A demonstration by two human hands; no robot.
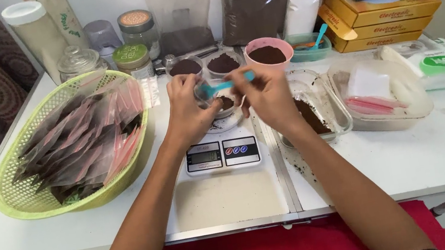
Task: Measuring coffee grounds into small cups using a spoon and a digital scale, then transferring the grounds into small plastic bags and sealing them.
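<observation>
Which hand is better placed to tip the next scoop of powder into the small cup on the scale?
Right, probably: the right hand holds the blue spoon over the small cup, which the left hand steadies.

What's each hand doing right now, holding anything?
Left hand: closed around a small clear cup over the scale.
Right hand: pinching a blue spoon above that cup.

head view | from above, facing down and forward | close over table (419,165) (only view)
</observation>
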